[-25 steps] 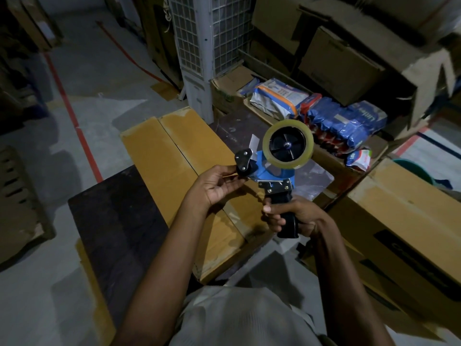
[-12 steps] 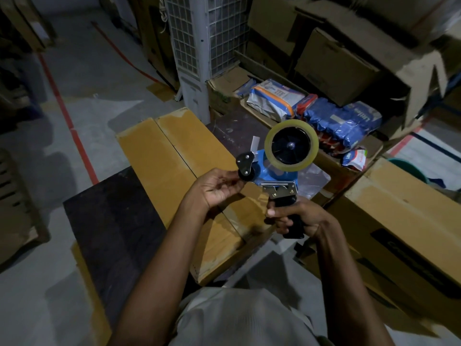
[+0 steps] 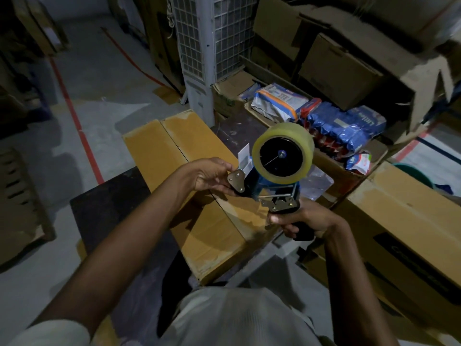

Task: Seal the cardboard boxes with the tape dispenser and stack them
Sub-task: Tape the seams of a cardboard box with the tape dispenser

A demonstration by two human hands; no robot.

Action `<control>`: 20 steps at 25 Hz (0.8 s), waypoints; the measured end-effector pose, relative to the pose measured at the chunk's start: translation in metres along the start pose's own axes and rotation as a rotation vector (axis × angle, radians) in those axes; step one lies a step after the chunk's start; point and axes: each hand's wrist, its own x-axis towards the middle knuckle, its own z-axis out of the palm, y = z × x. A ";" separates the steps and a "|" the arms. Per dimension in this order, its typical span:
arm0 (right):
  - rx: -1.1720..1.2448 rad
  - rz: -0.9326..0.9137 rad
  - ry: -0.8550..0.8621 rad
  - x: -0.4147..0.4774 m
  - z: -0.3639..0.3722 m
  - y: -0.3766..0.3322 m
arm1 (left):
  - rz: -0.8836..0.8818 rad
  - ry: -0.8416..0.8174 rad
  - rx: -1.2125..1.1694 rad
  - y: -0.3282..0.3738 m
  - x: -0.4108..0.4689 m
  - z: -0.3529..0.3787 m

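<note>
Gripped at its handle by the right hand (image 3: 301,221), the tape dispenser (image 3: 272,181) is held above the closed cardboard box (image 3: 159,146); its front plate is pinched by the left hand (image 3: 212,174). Tape end is best drawn free, then centred on the seam.

We're in a dim storeroom here: brown cardboard cartons (image 3: 339,68) piled at the back, blue plastic goods packs (image 3: 346,128), a red painted line (image 3: 74,116) across the grey concrete floor (image 3: 104,96).
</note>
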 end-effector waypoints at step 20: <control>0.187 0.132 0.193 0.099 0.059 -0.057 | -0.020 0.378 0.167 0.032 -0.008 -0.097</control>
